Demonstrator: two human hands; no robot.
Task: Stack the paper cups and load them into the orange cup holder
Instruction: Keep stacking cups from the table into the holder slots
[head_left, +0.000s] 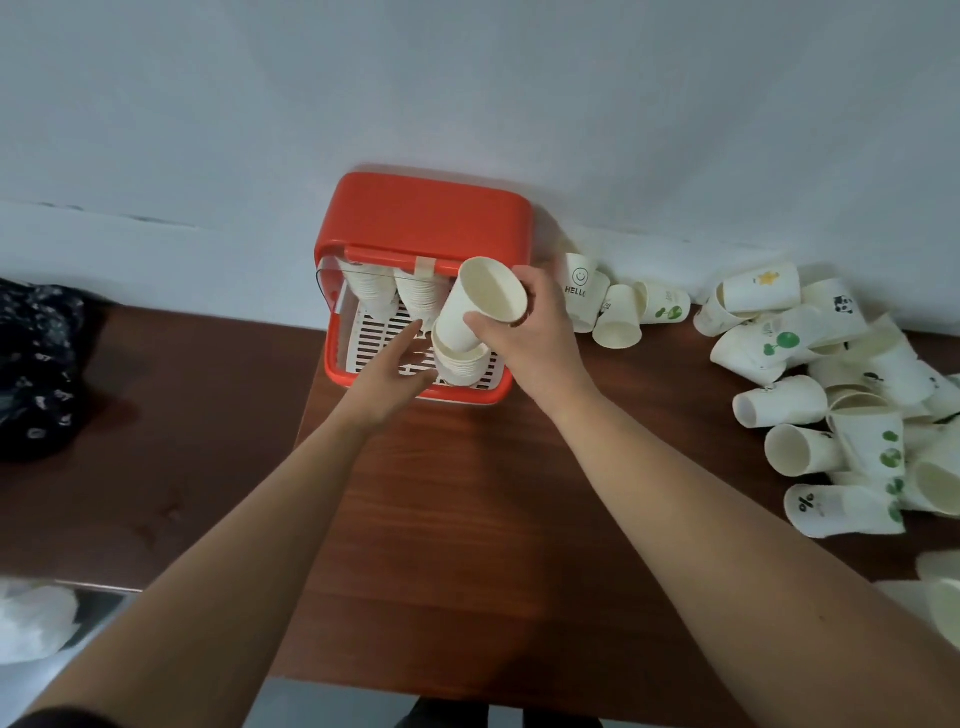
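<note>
The orange cup holder (431, 218) stands against the wall with its front open and a white slotted tray (382, 332) inside. Two cup stacks (397, 293) stand at its back. My right hand (530, 332) grips a plain white paper cup (480, 306), tilted, its base set in the top of a short cup stack (462, 364) at the tray's front right. My left hand (400, 366) reaches over the tray beside that stack, fingers apart, holding nothing.
Many loose paper cups (821, 374) lie heaped on the brown table (467, 519) to the right, a few more (618, 306) right next to the holder. A dark patterned cloth (36, 364) lies far left. A white bag (31, 618) sits at the lower left.
</note>
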